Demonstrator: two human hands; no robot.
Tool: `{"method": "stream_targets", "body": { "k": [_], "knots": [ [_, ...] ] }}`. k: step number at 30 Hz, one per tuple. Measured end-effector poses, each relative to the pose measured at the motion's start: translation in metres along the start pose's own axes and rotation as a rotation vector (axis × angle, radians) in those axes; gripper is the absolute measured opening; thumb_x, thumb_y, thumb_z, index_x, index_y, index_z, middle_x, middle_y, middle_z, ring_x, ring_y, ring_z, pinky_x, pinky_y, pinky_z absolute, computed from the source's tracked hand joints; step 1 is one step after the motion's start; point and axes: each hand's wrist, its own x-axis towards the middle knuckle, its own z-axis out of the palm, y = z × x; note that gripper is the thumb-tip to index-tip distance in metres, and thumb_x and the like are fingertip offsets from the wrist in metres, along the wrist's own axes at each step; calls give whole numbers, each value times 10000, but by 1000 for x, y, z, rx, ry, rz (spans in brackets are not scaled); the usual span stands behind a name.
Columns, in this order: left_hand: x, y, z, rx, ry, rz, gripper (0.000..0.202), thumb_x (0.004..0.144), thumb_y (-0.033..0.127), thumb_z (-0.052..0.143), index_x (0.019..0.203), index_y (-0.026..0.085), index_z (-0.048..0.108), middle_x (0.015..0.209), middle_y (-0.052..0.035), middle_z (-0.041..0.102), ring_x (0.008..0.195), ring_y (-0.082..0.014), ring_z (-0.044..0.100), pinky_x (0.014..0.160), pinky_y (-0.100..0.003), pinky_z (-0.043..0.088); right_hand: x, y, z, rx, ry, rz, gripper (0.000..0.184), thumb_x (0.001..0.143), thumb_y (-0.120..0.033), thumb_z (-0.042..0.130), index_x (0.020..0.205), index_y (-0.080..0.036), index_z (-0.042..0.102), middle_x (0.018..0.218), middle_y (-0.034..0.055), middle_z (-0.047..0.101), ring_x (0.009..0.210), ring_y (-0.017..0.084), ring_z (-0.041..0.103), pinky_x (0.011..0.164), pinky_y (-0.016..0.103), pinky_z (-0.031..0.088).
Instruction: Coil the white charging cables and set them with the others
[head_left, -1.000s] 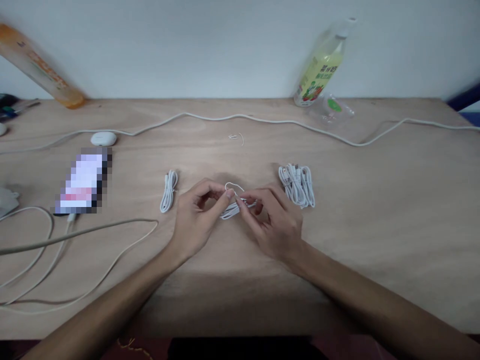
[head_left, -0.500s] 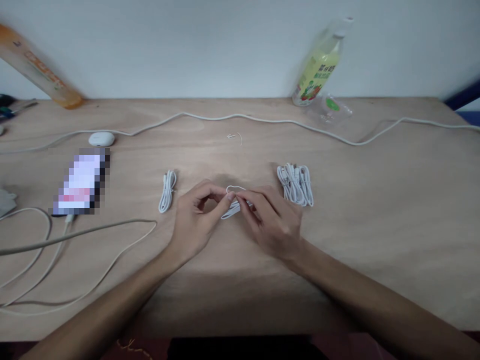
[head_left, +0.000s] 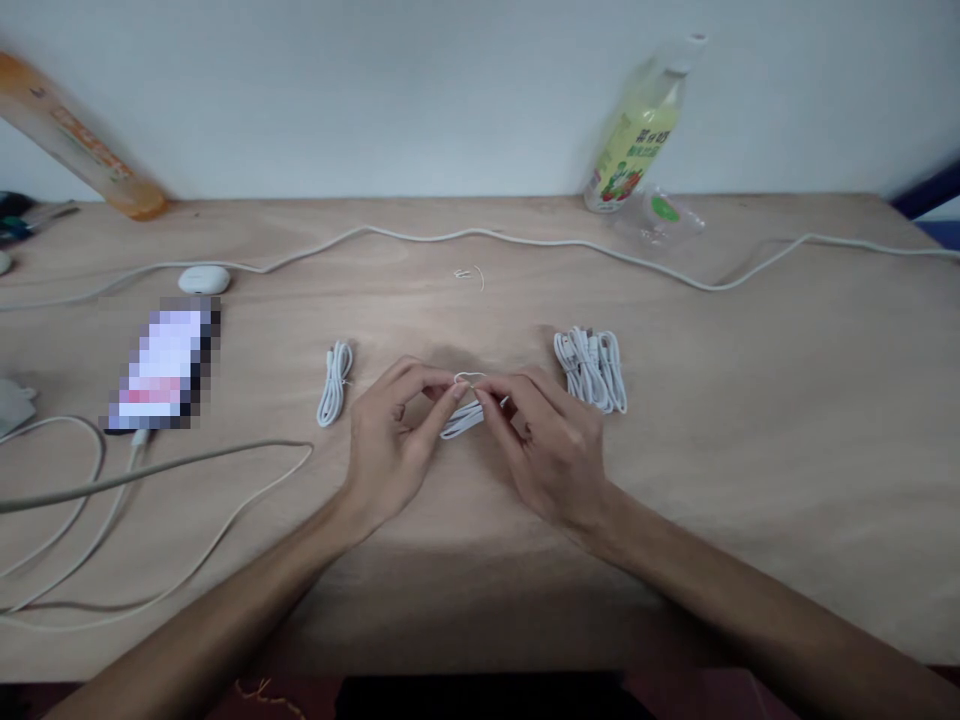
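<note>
My left hand (head_left: 394, 430) and my right hand (head_left: 551, 440) meet at the middle of the wooden table (head_left: 750, 420). Both pinch a thin white twist tie (head_left: 469, 379) that loops over a folded white cable (head_left: 459, 420) lying between them. The fingers of each hand are closed in a pinch on the tie's ends. A single bundled white cable (head_left: 334, 382) lies to the left of my left hand. A pile of several bundled white cables (head_left: 592, 368) lies to the right of my right hand.
A phone (head_left: 165, 365) with a plugged-in cable lies at left beside loose cords (head_left: 150, 470). A white earbud case (head_left: 202, 279), a long cord (head_left: 480, 237), spare ties (head_left: 471, 274), a yellow bottle (head_left: 637, 130), a plastic wrapper (head_left: 660, 218) and an orange bottle (head_left: 75, 135) sit farther back.
The tie's loop above the folded cable has shrunk as my fingertips came closer together. My right hand shifted slightly left. The other cables have not moved.
</note>
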Motion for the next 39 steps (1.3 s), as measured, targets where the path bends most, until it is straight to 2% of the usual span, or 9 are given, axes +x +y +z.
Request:
{"method": "stream_targets", "body": {
  "k": [6, 10, 13, 18, 21, 28, 34, 39],
  "knots": [
    [2, -2, -1, -108, 3, -109, 69, 961, 283, 796, 909, 266, 839, 872, -21, 797, 805, -202, 680, 713, -339, 500, 7, 1, -3, 432, -101, 363, 96, 1027, -168, 710, 963, -201, 773, 843, -11, 788, 644, 118, 683, 584, 245, 532],
    [3, -2, -2, -143, -4, -156, 80, 950, 298, 802, 895, 263, 848, 868, -27, 801, 801, -204, 682, 711, -341, 501, 9, 5, -3, 578, -167, 464, 101, 1028, -210, 707, 963, -188, 782, 786, -17, 772, 596, 110, 668, 551, 235, 516],
    [4, -2, -2, -143, -4, -144, 80, 935, 280, 810, 868, 258, 846, 846, -25, 793, 803, -202, 686, 731, -342, 511, 6, 4, -1, 453, -107, 395, 96, 1026, -185, 704, 959, -203, 771, 818, -12, 778, 623, 116, 662, 561, 241, 517],
    [3, -3, -1, -149, 12, -151, 100, 928, 276, 813, 833, 253, 830, 810, -14, 780, 766, -189, 674, 722, -342, 510, 1, 3, 1, 148, -17, 118, 49, 1053, -182, 701, 1029, -201, 740, 936, 23, 799, 618, 106, 663, 569, 252, 528],
    [2, -2, 0, -149, 10, -148, 116, 927, 276, 815, 814, 251, 823, 792, -10, 771, 755, -183, 665, 713, -339, 499, 0, 5, 3, 38, 28, 15, 60, 1073, -175, 685, 1062, -205, 736, 953, 35, 809, 631, 113, 684, 575, 259, 529],
    [2, 0, 1, -132, 8, -156, 138, 933, 293, 806, 801, 255, 811, 779, -9, 765, 749, -194, 660, 702, -346, 494, -1, 10, 1, -129, 41, -135, 165, 1084, -125, 645, 1100, -240, 762, 940, 30, 810, 799, 159, 764, 708, 282, 579],
    [2, 0, 2, -150, 20, -177, 134, 930, 283, 802, 801, 246, 808, 779, -3, 742, 746, -178, 637, 698, -331, 476, -2, 13, 0, -198, 1, -221, 216, 1096, -92, 598, 1173, -210, 761, 928, 37, 783, 794, 159, 736, 664, 286, 555],
    [1, -2, 2, -146, 17, -183, 144, 930, 287, 802, 791, 248, 801, 768, -4, 725, 736, -182, 628, 702, -336, 489, -2, 16, 2, -184, -14, -223, 275, 1116, -101, 552, 1184, -251, 772, 949, 27, 771, 818, 147, 721, 665, 271, 540]
  ]
}}
